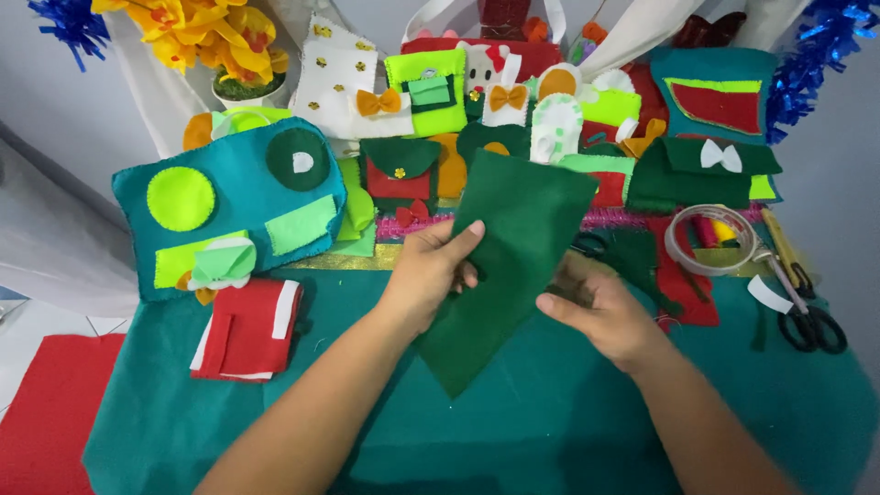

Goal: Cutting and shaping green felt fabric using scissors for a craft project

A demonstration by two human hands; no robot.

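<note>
Currently logged, hands outward:
Left hand (429, 272): gripped the dark green felt piece (513, 247) at its left edge, thumb on top, fingers curled under.
Right hand (600, 310): pinched the same piece at its right edge, fingers closed on the fabric.
Felt piece: held between both hands, tilted, pointed corner hanging down, raised over the teal cloth (550, 422).
Left side: red and white felt pouch (246, 330) flat on the cloth; above it a teal felt bag (234, 206) with green patches.
Right side: scissors (807, 316) and a tape roll (710, 238), well apart from the hands.
Back: row of small felt pouches (513, 119); yellow flowers (206, 32) in a pot, top left.
</note>
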